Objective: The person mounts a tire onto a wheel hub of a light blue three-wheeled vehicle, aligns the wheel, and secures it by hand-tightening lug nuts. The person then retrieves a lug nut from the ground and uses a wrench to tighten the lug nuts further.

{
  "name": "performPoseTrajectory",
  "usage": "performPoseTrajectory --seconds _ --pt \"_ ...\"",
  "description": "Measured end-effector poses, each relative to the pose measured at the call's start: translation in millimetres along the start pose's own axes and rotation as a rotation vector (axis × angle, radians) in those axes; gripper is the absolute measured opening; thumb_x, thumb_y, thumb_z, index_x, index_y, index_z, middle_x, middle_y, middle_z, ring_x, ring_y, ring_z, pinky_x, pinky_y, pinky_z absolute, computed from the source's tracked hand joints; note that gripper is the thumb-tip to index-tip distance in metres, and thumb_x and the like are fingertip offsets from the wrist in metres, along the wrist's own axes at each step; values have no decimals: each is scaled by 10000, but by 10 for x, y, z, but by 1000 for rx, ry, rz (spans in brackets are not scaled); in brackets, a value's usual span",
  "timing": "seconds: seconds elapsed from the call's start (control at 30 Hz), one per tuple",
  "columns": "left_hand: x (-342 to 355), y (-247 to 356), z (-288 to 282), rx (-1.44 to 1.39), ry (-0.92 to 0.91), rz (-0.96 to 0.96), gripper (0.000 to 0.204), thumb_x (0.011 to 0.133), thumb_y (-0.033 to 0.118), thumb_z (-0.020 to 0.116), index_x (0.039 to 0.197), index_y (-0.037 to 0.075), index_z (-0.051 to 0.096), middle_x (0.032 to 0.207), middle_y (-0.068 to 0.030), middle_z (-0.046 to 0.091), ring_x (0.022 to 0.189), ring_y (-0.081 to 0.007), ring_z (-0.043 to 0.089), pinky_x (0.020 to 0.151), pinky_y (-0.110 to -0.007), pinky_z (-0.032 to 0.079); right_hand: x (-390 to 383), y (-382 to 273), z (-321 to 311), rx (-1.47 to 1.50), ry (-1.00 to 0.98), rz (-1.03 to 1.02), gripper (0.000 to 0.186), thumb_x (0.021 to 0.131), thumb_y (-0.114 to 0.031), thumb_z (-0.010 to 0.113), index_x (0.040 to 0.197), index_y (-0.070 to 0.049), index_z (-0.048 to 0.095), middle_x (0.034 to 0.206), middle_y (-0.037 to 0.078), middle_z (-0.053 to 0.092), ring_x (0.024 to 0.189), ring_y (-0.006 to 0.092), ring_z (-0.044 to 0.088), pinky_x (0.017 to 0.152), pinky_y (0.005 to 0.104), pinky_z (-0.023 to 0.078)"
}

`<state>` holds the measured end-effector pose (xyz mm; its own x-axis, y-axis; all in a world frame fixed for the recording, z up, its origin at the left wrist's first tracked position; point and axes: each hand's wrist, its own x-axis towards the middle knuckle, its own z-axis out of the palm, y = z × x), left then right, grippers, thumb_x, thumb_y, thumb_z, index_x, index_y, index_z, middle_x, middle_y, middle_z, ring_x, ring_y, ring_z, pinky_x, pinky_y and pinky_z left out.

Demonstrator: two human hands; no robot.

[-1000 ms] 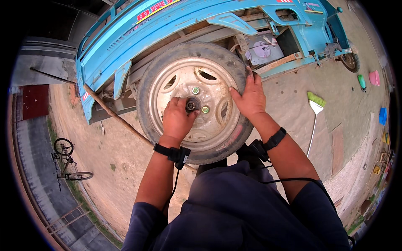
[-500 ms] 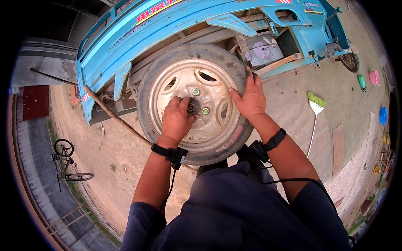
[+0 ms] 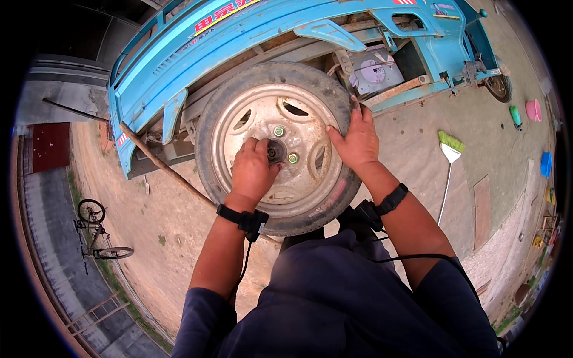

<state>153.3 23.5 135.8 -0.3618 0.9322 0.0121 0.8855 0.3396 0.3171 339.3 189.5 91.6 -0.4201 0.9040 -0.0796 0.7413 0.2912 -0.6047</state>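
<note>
- Two green nuts (image 3: 279,129) on our wheel (image 3: 301,140), near side of the blue vehicle (image 3: 268,36).
- Left hand (image 3: 250,169) curled at the hub (image 3: 275,151); can't tell if we're pinching anything.
- Right hand (image 3: 360,138) spread on the tyre's (image 3: 286,71) right; we'd press evenly.

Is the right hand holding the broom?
No, the right hand rests on the wheel, while the broom lies apart on the ground.

Matt rubber tyre (image 3: 274,73), dull stained metal wheel (image 3: 305,132), rough wooden pole (image 3: 161,163), smooth painted bodywork (image 3: 262,31)
</note>
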Motion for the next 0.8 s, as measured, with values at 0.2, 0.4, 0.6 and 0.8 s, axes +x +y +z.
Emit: performPoseTrajectory --seconds 0.2,0.4,0.6,0.8 --pt "-11 8 47 32 -24 -84 351 737 158 792 1036 23 667 996 -158 613 909 -352 629 790 -425 526 -5 -18 -15 3 1 2 894 789 -396 729 1516 -109 294 1393 196 415 1233 388 466 996 472 467" --pt "23 -76 21 -12 -27 97 349 731 110 786 1051 29 673 995 -158 612 909 -346 628 789 -424 529 -7 -20 -22 -2 -9 5 896 790 -398 727 1517 -110 289 1386 189 418 1227 385 471 988 471 474" --pt "32 5 -27 -35 34 3 379 717 113 800 1053 8 658 1011 -155 615 936 -347 620 826 -422 518 -2 -7 -18 -14 -14 20 899 791 -402 725 1520 -114 284 1385 185 415 1226 385 470 982 474 478" --pt "4 -20 11 -11 -73 -79 387 736 152 790 1072 14 655 1017 -150 602 981 -352 592 860 -435 502 2 4 0 1 -16 15 905 788 -405 727 1522 -123 280 1381 187 414 1225 395 467 982 474 478"
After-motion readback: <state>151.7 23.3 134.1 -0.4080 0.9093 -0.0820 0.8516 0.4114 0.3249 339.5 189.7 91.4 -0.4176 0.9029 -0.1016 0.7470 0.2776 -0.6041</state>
